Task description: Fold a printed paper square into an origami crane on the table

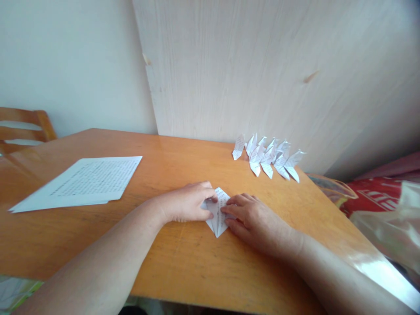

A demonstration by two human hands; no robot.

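A small folded sheet of printed paper (218, 221) lies on the table between my hands, its shape a pointed diamond with a crease down the middle. From the left, my left hand (192, 202) grips its edge, thumb and fingers on the paper. On the opposite edge, the curved fingers of my right hand (247, 216) press the paper down. Part of both side corners is hidden under my fingers.
Several folded paper pieces (267, 157) stand grouped at the table's back right. A stack of printed sheets (98, 179) lies at the left on the wooden table (177, 262). Bags (390, 214) sit beyond the right edge; a wooden chair (24, 118) is far left.
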